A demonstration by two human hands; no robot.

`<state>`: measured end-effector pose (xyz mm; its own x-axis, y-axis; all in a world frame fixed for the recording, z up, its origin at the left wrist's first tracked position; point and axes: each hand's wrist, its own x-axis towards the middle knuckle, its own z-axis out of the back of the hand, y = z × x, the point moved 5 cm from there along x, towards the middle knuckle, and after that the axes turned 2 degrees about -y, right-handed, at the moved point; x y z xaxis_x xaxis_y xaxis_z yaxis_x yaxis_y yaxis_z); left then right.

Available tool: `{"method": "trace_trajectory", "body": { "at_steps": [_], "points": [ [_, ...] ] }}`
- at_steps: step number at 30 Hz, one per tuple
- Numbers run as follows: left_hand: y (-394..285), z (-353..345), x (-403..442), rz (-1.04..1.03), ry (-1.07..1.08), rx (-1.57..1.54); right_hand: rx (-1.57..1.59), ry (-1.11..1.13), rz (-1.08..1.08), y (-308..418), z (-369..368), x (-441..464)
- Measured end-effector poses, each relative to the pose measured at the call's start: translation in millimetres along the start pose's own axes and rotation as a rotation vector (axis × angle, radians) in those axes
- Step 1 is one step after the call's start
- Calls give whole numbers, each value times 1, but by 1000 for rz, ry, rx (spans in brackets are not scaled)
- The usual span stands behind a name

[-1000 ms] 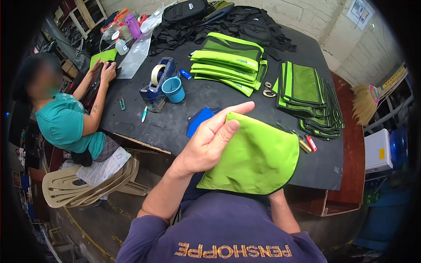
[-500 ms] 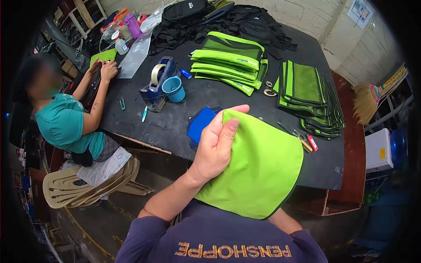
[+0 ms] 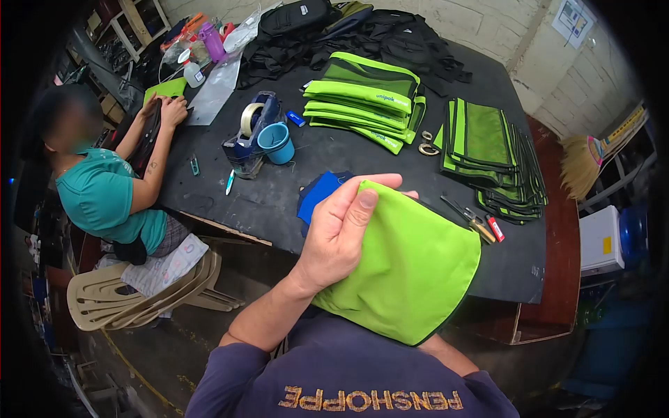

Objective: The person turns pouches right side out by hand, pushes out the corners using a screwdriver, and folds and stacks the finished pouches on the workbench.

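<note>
A bright green fabric pouch [image 3: 408,268] with dark edging is held up over the table's near edge. My left hand [image 3: 338,233] pinches its upper left corner between thumb and fingers. Most of my right hand [image 3: 412,195] is hidden behind or inside the pouch; only a bit of fingertip seems to show past the top edge, and the right forearm emerges below. Just beyond my left hand lies a piece of folded blue cloth [image 3: 319,195].
Stacked green mesh pouches [image 3: 362,104] and another pile [image 3: 481,139] lie beyond. Scissors [image 3: 428,144], a small tool [image 3: 481,226], a tape dispenser [image 3: 244,150] and a blue cup [image 3: 277,144] sit around. A co-worker [image 3: 104,184] handles material at left; stacked chairs [image 3: 104,292] stand nearby.
The pouch's top corner and my left hand have shifted slightly down, and the lower edge has risen a little. My left hand keeps its pinch.
</note>
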<state>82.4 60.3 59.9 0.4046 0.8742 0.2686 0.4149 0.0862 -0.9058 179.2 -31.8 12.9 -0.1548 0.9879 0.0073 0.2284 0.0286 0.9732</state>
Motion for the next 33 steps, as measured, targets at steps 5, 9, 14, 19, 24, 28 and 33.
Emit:
{"method": "trace_trajectory", "body": {
  "at_steps": [5, 9, 14, 19, 24, 28, 33],
  "points": [
    [-1, 3, -2, 6, 78, 93, 45, 28, 82, -4, 15, -4],
    [0, -4, -6, -5, 31, 130, 123, -39, 45, -11, 13, -10],
    [-4, -5, -9, -20, 81, 175, 605, -48, -134, -30, 20, -17],
    [-5, 2, -12, -4, 64, 93, 844, -132, -260, -78, 61, -41],
    [-14, 14, -10, -103, 139, 353, 761, -58, -44, -76, 110, -47],
    [-22, 8, -10, -97, 217, 499, 459, -83, -23, -120, 147, -53],
    [-13, 7, -12, -71, 241, 380, -616, -208, -9, -37, 62, -37]
  ]
}}
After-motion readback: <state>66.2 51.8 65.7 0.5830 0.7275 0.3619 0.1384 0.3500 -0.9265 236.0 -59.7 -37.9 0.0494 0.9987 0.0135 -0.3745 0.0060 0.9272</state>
